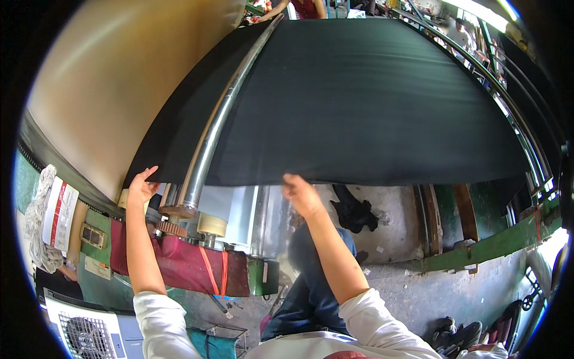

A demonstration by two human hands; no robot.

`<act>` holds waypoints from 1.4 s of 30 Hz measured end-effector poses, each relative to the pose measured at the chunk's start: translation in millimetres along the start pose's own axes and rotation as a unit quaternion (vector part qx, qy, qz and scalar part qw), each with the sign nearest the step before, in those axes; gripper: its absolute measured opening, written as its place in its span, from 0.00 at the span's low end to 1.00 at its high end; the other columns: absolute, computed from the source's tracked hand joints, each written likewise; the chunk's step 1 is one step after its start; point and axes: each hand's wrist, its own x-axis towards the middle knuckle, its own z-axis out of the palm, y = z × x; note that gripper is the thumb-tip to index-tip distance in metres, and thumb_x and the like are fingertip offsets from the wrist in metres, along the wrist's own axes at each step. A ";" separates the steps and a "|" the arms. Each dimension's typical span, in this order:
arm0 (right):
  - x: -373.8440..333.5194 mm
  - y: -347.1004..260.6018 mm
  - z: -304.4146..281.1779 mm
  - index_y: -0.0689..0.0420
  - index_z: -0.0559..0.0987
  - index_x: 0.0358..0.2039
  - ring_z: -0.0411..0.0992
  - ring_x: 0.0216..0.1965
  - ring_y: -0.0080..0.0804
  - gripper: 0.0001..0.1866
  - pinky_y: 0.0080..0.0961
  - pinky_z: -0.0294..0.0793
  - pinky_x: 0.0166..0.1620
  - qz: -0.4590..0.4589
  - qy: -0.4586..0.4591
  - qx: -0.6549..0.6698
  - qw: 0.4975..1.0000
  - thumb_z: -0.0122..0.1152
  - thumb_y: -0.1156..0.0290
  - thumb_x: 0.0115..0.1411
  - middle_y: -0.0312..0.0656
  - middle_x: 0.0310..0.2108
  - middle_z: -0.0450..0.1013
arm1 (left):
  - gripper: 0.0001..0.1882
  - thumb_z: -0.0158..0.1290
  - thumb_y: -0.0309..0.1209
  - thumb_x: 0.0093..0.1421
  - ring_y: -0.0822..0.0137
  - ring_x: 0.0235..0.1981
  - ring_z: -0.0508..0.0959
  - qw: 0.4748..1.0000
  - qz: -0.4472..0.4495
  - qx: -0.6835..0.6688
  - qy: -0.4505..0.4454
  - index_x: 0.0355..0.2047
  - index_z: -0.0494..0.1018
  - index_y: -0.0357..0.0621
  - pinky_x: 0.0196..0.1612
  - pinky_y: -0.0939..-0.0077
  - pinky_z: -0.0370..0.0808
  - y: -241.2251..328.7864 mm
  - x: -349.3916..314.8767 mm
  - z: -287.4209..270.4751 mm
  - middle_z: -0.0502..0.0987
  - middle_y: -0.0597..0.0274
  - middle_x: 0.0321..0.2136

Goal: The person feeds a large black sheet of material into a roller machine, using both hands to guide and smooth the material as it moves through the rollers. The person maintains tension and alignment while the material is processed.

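Note:
A wide sheet of black fabric (371, 107) stretches away from me, its near edge running crosswise before my hands. My left hand (143, 185) lies at the fabric's near left corner, beside the end of a long metal roller (218, 122). Its fingers are stretched and apart, touching the cloth. At the middle of the near edge, my right hand (302, 194) is closed with its fingertips on the fabric border; the fingers are slightly blurred. The roller lies across the cloth from near to far.
A large tan drum (131, 78) curves up at the left. Below the roller sit a brown gear (171, 228) and a dark red cover (179, 263) tied with orange bands. A green frame beam (496, 245) runs at the right. Another person (305, 8) stands at the far edge.

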 end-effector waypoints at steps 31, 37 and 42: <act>-7.2 3.6 14.6 0.56 0.73 0.23 0.62 0.20 0.22 0.07 0.19 0.60 0.25 0.043 -0.059 0.015 0.997 0.58 0.69 0.53 0.34 0.20 0.67 | 0.16 0.40 0.38 0.62 0.64 0.40 0.69 0.995 0.039 -0.021 0.089 0.47 0.72 0.55 0.40 0.70 0.67 1.9 -13.9 -4.0 0.72 0.67 0.44; -9.9 9.8 20.9 0.55 0.71 0.27 0.60 0.20 0.22 0.07 0.19 0.58 0.23 0.028 -0.108 -0.211 0.971 0.60 0.69 0.51 0.33 0.21 0.64 | 0.15 0.41 0.41 0.63 0.64 0.37 0.70 0.999 0.003 -0.007 -0.034 0.46 0.72 0.56 0.38 0.71 0.68 0.6 -10.4 -1.6 0.72 0.68 0.44; -2.1 -5.2 16.2 0.51 0.72 0.30 0.61 0.23 0.22 0.08 0.18 0.59 0.25 -0.048 0.052 0.061 0.996 0.61 0.68 0.51 0.31 0.29 0.68 | 0.15 0.41 0.42 0.63 0.64 0.39 0.68 0.995 0.033 -0.017 0.088 0.45 0.73 0.55 0.38 0.73 0.69 -1.5 -8.8 -7.0 0.70 0.65 0.46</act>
